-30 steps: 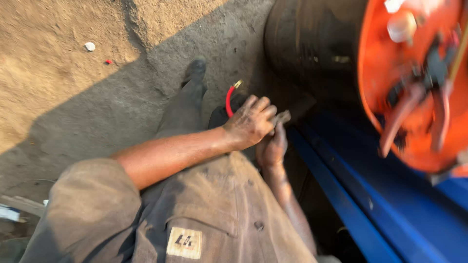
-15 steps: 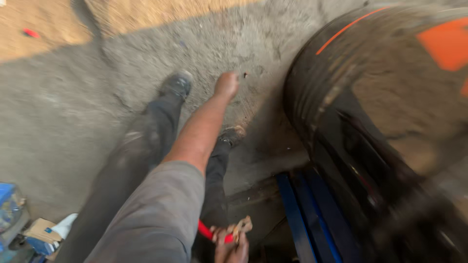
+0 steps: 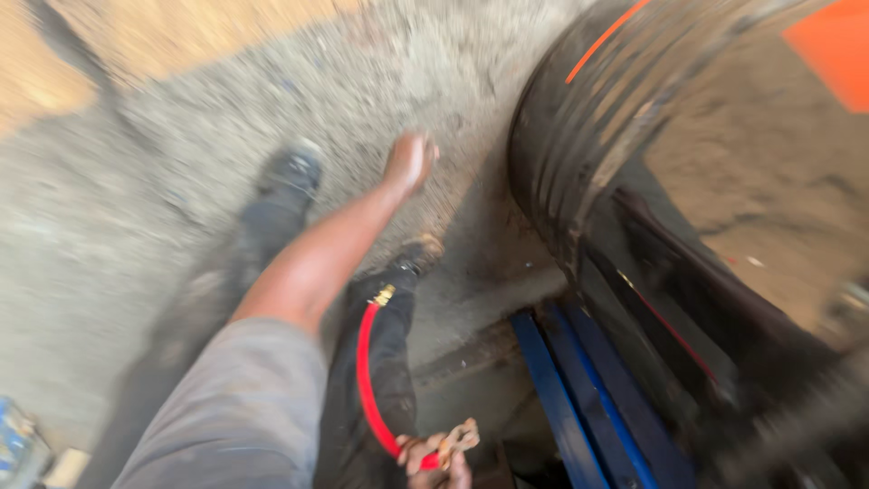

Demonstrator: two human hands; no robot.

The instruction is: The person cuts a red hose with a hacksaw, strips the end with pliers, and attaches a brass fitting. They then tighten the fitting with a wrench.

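Two hands are at work: my left hand (image 3: 409,161) is stretched out over the ground (image 3: 136,181), loosely curled and holding nothing, well clear of the tyre (image 3: 579,145). My right hand (image 3: 436,457), low down, is closed around the red hose (image 3: 365,380), which arcs up beside my leg, its brass tip free.

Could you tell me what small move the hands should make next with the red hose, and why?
Probably bring the left hand back to the red hose. The right hand grips only its lower end, while the brass-tipped end hangs free over the leg, and the left hand is empty, stretched toward the tyre.
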